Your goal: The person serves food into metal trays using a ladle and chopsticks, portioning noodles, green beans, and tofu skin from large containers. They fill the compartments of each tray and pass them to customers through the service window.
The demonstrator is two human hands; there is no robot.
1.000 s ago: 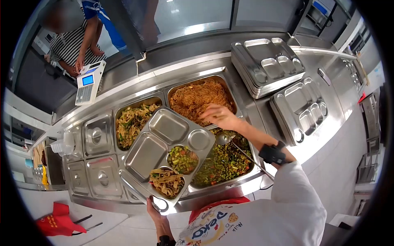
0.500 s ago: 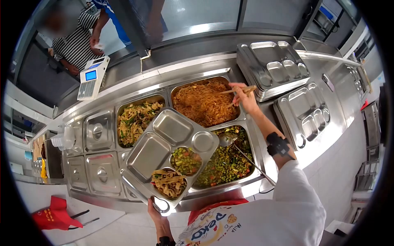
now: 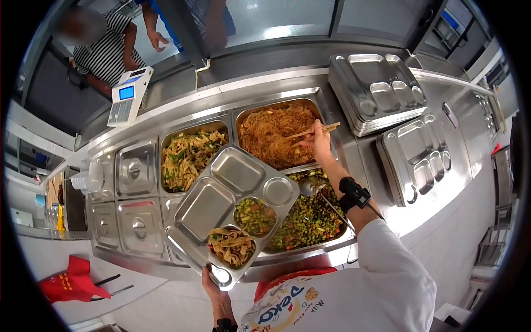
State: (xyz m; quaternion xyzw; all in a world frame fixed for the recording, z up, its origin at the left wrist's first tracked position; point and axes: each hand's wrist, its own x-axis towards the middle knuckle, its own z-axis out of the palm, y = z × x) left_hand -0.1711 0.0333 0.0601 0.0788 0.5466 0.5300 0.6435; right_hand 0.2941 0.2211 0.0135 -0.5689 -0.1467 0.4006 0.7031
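My left hand (image 3: pixel 216 291) grips the near edge of a steel compartment tray (image 3: pixel 203 207). Two of its compartments hold food: green beans with carrot (image 3: pixel 255 217) and pale noodle-like strips (image 3: pixel 232 247). Wooden chopsticks (image 3: pixel 331 126) are in my closed right hand (image 3: pixel 321 144), their tips in the pan of reddish-brown thin noodles (image 3: pixel 271 133). Beyond the tray, a pan of mixed strips with greens (image 3: pixel 191 157) sits at left. At right, a metal spoon (image 3: pixel 309 188) lies in the pan of chopped green beans (image 3: pixel 310 221), partly under my right forearm.
Stacked steel trays (image 3: pixel 381 91) and a second stack (image 3: pixel 415 157) stand at right. Lidded pans (image 3: pixel 135 166) are at left. A payment device (image 3: pixel 130 95) stands on the far ledge, near a person in stripes (image 3: pixel 105 52). A phone (image 3: pixel 449 115) lies far right.
My right hand and the chopsticks have moved left and nearer, lower over the noodles. The view has shifted slightly. My left hand keeps its grip on the tray.
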